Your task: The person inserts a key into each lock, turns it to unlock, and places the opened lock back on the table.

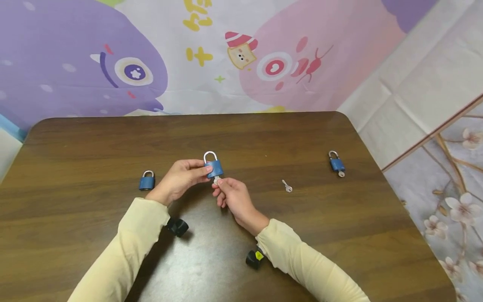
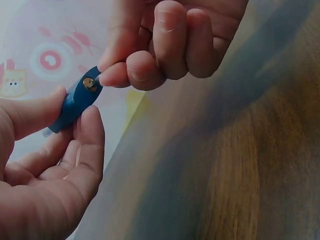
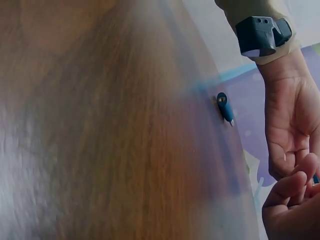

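In the head view my left hand (image 1: 181, 178) grips a blue padlock (image 1: 215, 168) by its body, its silver shackle pointing up and away from me. My right hand (image 1: 237, 199) pinches a small silver key (image 1: 216, 180) at the bottom of that padlock. The left wrist view shows the thumb on one face of the padlock (image 2: 76, 102) and fingers on the other. Its brass keyhole end (image 2: 90, 84) faces the right hand's fingertips, which largely hide the key. In the right wrist view the padlock is almost wholly hidden behind the fingers.
A second blue padlock (image 1: 147, 181) lies left of my left hand. Off to the right, another blue padlock (image 1: 336, 163) has a key (image 1: 341, 174) at its bottom. Loose keys (image 1: 287, 186) lie right of my right hand on the brown wooden table (image 1: 241, 134). A cartoon-printed cloth (image 1: 211, 92) hangs behind.
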{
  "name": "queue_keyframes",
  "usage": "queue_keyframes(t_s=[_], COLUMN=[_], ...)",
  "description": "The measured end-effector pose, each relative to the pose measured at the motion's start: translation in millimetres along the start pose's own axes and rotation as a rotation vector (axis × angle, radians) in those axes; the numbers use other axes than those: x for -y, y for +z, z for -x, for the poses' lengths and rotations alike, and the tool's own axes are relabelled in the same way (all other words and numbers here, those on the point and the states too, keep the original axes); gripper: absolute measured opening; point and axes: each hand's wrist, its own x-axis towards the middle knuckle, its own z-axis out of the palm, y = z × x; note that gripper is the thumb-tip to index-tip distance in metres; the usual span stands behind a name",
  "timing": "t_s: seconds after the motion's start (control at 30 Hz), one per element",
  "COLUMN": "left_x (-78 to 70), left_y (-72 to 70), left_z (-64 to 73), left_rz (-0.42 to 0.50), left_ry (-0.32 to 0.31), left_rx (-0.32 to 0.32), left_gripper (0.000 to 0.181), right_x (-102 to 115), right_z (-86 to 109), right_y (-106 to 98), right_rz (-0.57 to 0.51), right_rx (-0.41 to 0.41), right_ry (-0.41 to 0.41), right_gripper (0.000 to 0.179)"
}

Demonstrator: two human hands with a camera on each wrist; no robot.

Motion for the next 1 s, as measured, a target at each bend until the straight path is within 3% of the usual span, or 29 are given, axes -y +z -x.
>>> queue_keyframes(t_s=[0.3, 1.0], left_x=[1.0, 2.5], left_y=[-0.2, -1.1], left_z=[3.9, 7.5], left_rz=[-0.001, -0.003], left_ry=[0.009, 0.026], left_rx=[0.025, 0.076], left_gripper=[0.035, 0.038], right_x=[-1.3, -7.3], right_z=[1.4, 3.0], right_y=[-0.2, -3.3], right_rz=[-0.189, -0.465], right_rx=[0.072, 0.22], right_ry=[0.062, 0.123], right_gripper=[0.02, 0.036])
